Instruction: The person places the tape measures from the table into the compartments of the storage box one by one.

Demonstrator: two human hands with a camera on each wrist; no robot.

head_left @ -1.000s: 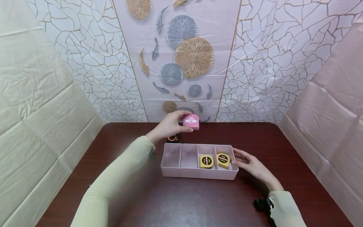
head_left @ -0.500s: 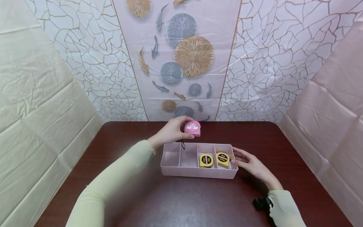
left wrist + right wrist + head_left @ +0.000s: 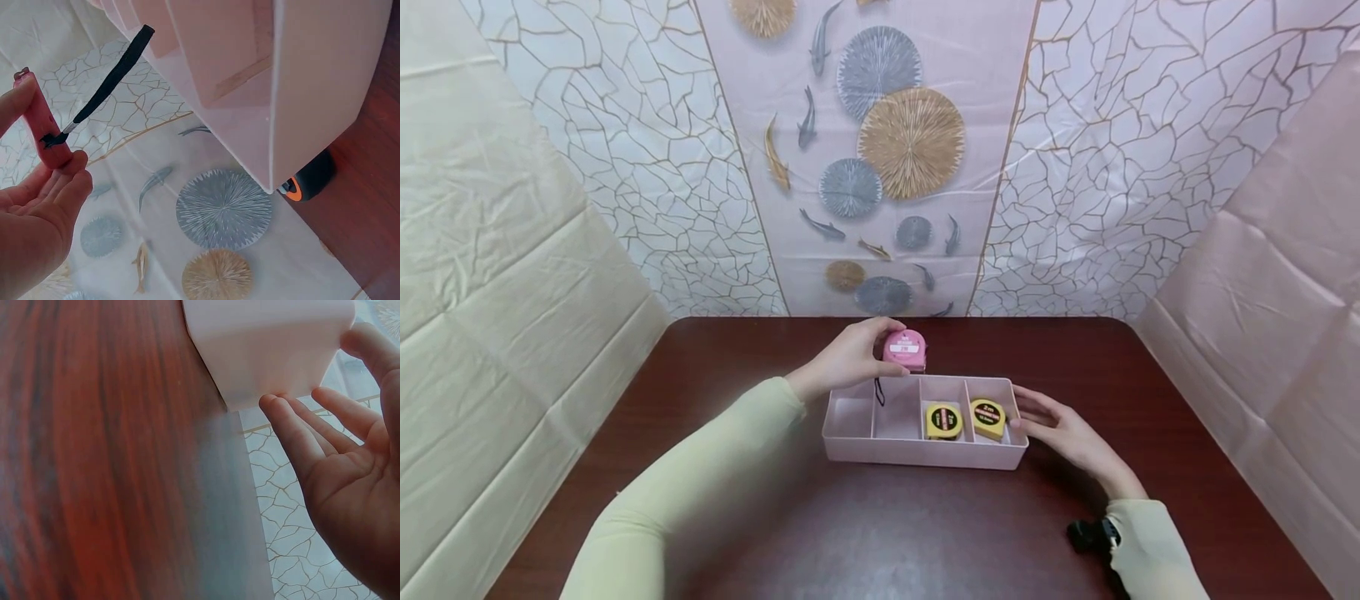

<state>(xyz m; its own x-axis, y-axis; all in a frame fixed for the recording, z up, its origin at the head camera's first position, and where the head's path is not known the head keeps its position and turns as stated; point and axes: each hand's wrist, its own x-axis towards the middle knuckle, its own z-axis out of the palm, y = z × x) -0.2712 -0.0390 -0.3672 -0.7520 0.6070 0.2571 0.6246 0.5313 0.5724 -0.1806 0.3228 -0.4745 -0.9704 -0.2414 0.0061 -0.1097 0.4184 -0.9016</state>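
My left hand (image 3: 850, 354) pinches a pink tape measure (image 3: 906, 350) between thumb and fingers, above the far rim of a pale pink divided box (image 3: 917, 454). A black wrist strap (image 3: 112, 78) hangs from this tape measure. In the head view, one yellow tape measure (image 3: 943, 422) lies in the box's third compartment from the left, and another yellow tape measure (image 3: 988, 418) in the rightmost. At the box's right end, my right hand (image 3: 1071, 433) touches the wall with mostly straight fingers, its thumb at the rim.
A black and orange tape measure (image 3: 312, 178) sits behind the box, visible in the left wrist view and hidden in the head view. Everything stands on a dark red wooden table (image 3: 880, 533). Patterned cloth (image 3: 910, 167) hangs along the table's far edge, with plain cloth at both sides.
My left hand has lowered the pink tape measure toward the box, its strap now hanging over the second compartment. The black and orange one has gone out of sight in the head view.
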